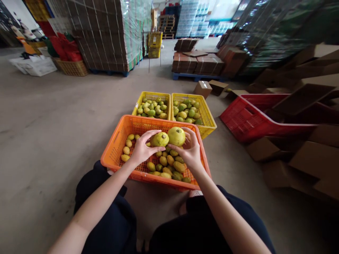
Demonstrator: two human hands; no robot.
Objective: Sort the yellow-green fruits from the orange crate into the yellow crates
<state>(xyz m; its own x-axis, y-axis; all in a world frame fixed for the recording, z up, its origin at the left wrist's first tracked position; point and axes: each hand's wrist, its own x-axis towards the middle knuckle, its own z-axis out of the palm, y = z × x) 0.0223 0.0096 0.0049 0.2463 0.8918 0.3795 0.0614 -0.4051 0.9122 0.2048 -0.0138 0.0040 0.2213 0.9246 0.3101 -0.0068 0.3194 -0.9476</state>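
My left hand [145, 147] is closed round a yellow-green fruit [160, 139] with a dark stem end facing up. A larger, rounder yellow-green fruit [176, 136] is gripped between the thumb and fingers of my right hand [189, 149]. The two fruits are side by side, close together, above an orange crate [112, 150]. Inside that crate lie several smaller yellow and green fruits [179, 167], most of them on the right side, with a short row at the left.
Beyond the orange crate stand two yellow crates [171, 106] [209, 114] of similar fruits. A red crate [247, 118] and open cardboard boxes [315, 158] lie at the right. Flat cartons [197, 65] on a blue pallet and a wrapped stack [100, 35] stand farther back.
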